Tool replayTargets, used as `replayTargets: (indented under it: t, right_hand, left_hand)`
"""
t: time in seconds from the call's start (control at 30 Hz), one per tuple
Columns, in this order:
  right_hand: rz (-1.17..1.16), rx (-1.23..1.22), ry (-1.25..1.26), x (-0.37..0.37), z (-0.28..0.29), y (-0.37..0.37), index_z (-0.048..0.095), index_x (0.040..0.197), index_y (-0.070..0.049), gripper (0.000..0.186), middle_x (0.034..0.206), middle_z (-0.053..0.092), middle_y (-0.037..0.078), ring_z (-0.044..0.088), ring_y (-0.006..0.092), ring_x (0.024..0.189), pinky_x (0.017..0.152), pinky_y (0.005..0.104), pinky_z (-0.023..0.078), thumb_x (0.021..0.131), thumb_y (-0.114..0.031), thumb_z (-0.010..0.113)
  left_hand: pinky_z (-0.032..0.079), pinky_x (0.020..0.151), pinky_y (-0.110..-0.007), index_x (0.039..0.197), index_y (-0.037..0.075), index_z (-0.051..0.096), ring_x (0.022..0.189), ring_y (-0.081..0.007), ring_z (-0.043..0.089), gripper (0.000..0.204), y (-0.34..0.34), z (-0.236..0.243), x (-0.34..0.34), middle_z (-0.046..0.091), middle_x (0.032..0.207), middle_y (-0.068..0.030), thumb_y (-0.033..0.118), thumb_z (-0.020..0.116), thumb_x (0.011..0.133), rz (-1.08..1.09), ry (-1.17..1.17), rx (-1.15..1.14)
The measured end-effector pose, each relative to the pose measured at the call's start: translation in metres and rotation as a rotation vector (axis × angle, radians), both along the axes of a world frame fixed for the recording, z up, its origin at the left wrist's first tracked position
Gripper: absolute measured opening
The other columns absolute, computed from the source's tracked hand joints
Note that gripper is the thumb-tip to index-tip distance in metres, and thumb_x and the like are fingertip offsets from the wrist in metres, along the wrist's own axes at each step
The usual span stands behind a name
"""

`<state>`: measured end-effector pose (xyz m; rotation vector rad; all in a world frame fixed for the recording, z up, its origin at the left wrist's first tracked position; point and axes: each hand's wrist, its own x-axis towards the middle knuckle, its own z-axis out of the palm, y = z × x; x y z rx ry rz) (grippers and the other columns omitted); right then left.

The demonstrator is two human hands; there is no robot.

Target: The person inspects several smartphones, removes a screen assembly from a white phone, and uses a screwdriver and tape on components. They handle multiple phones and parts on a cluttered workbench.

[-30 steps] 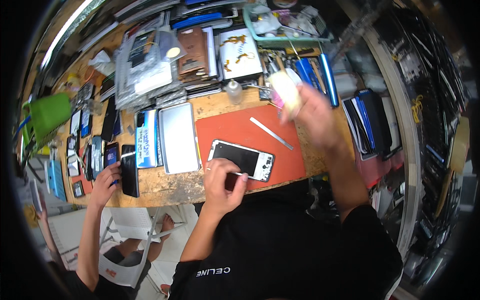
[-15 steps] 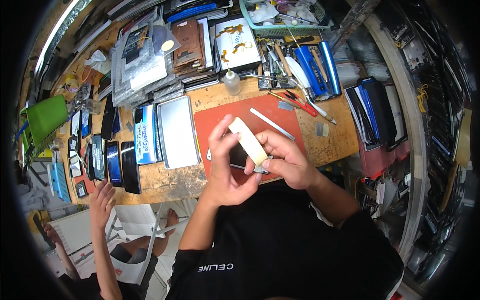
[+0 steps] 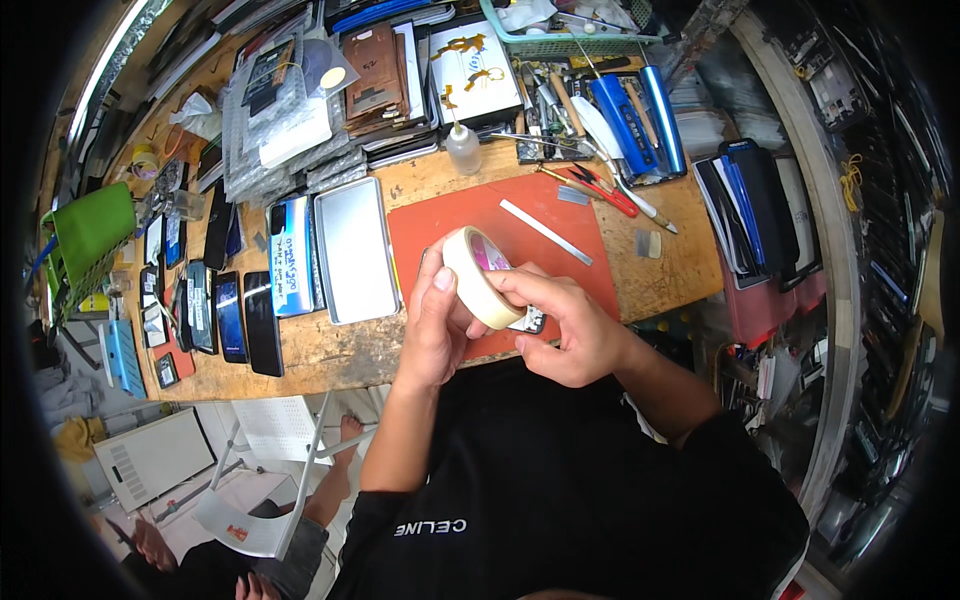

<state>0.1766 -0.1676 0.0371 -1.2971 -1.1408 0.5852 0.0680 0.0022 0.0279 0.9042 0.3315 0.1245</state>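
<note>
A cream roll of masking tape [image 3: 470, 285] is held up over the red mat [image 3: 425, 220], its pink-printed core facing up and to the right. My left hand [image 3: 432, 325] is closed round its left side, thumb against the outer face. On the other side my right hand [image 3: 570, 325] has its index finger at the roll's inner edge, and its thumb sits lower, apart from the tape. Under both hands lies a phone [image 3: 532, 320], mostly hidden, with just a corner showing. A white strip [image 3: 545, 231] rests on the mat beyond my right hand.
To the left are a silver tray [image 3: 358, 250] and several phones [image 3: 262, 325]. A dropper bottle [image 3: 463, 150] stands behind the mat. Red-handled pliers [image 3: 605, 192] and a blue tool holder [image 3: 625, 125] are at the back right. Another person's hand [image 3: 153, 545] shows at lower left.
The tape roll has turned so its core opening now shows. My left thumb has moved up onto it, and my right thumb has come off it. The other person's arm has withdrawn from the table edge.
</note>
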Motion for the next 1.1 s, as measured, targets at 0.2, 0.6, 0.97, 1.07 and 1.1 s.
replayTargets:
  t: [0.2, 0.6, 0.97, 1.07, 1.1]
  right_hand:
    - [-0.199, -0.092, -0.024, -0.01, -0.004, 0.002, 0.045, 0.15, 0.011, 0.061, 0.115, 0.071, 0.022, 0.066, 0.0361, 0.111, 0.1, 0.0472, 0.048, 0.092, 0.003, 0.062]
    - [-0.319, -0.192, -0.37, -0.025, -0.007, -0.001, 0.039, 0.15, 0.015, 0.063, 0.114, 0.066, 0.024, 0.065, 0.0388, 0.105, 0.096, 0.0503, 0.044, 0.092, 0.005, 0.06]
    - [-0.282, -0.202, -0.357, -0.028, -0.006, 0.006, 0.038, 0.155, 0.012, 0.07, 0.107, 0.066, 0.02, 0.066, 0.0347, 0.097, 0.093, 0.0461, 0.046, 0.089, 0.009, 0.063]
    - [-0.271, -0.202, -0.336, -0.028, -0.003, 0.007, 0.04, 0.154, 0.012, 0.068, 0.105, 0.066, 0.019, 0.065, 0.0338, 0.096, 0.092, 0.0452, 0.046, 0.09, 0.009, 0.063]
    - [-0.262, -0.215, -0.341, -0.028, -0.002, 0.007, 0.04, 0.153, 0.013, 0.068, 0.105, 0.066, 0.019, 0.065, 0.0336, 0.095, 0.092, 0.0449, 0.046, 0.09, 0.009, 0.062]
  left_hand:
    - [0.056, 0.08, -0.031, 0.138, 0.0, 0.055, 0.093, -0.0168, 0.062, 0.037, -0.012, 0.009, 0.0, 0.06, 0.117, -0.0098, 0.02, 0.062, 0.108, 0.302, -0.07, 0.664]
    - [0.053, 0.073, -0.032, 0.097, -0.002, 0.071, 0.083, -0.0218, 0.066, 0.008, -0.028, -0.005, -0.002, 0.069, 0.093, -0.0108, -0.003, 0.075, 0.091, 0.349, -0.19, 1.208]
    - [0.055, 0.072, -0.035, 0.094, 0.0, 0.069, 0.084, -0.0251, 0.067, 0.01, -0.026, -0.01, -0.009, 0.066, 0.094, -0.0127, -0.005, 0.076, 0.089, 0.419, -0.168, 1.228]
    - [0.055, 0.073, -0.035, 0.099, 0.0, 0.067, 0.084, -0.0266, 0.067, 0.015, -0.026, -0.01, -0.009, 0.065, 0.096, -0.0129, -0.004, 0.076, 0.089, 0.474, -0.16, 0.972]
    - [0.055, 0.073, -0.036, 0.1, 0.0, 0.065, 0.085, -0.0274, 0.066, 0.016, -0.022, -0.008, -0.011, 0.064, 0.096, -0.0134, -0.004, 0.076, 0.089, 0.424, -0.143, 1.063]
